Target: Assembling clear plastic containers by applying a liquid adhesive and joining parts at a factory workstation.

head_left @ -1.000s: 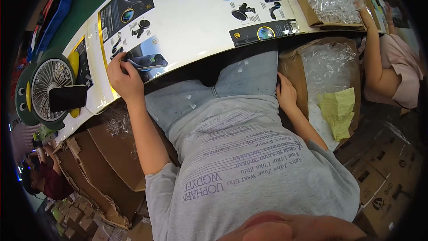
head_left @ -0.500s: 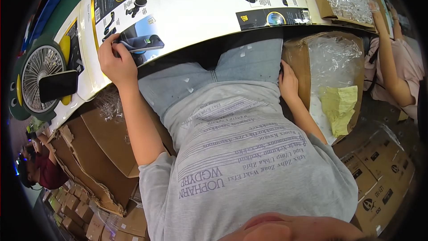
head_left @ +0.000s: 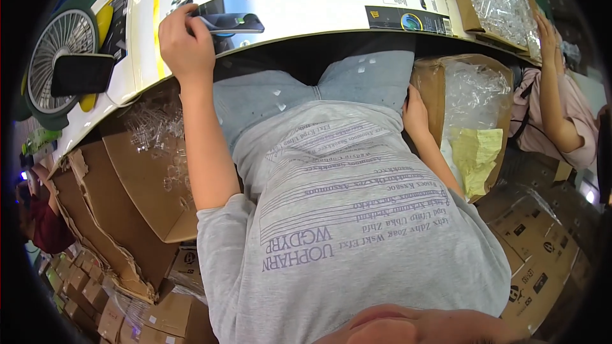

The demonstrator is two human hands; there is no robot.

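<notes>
My left hand (head_left: pixel 187 44) rests at the near edge of a glossy white printed sheet (head_left: pixel 306 6) on the table. Its fingers curve loosely over the sheet, thumb and index apart, and nothing shows in its grasp. Beside the fingertips is a printed picture of a phone on a mount (head_left: pixel 233 22). My right hand (head_left: pixel 415 111) hangs low by my right thigh, fingers stretched along it, close to the wall of an open cardboard box (head_left: pixel 430 83). Its fingertips are partly hidden.
A fan (head_left: pixel 64 57) with a dark phone (head_left: pixel 83 75) before it stands at the left. Clear plastic parts (head_left: pixel 494 0) fill a tray at the far right, near a co-worker's hand (head_left: pixel 548 38). Another cardboard box (head_left: pixel 140 178) with clear parts is beside my left arm.
The whole view has shifted, so the table and sheet sit higher and more to the right. My left hand stays by the printed picture; my right hand stays by the thigh.
</notes>
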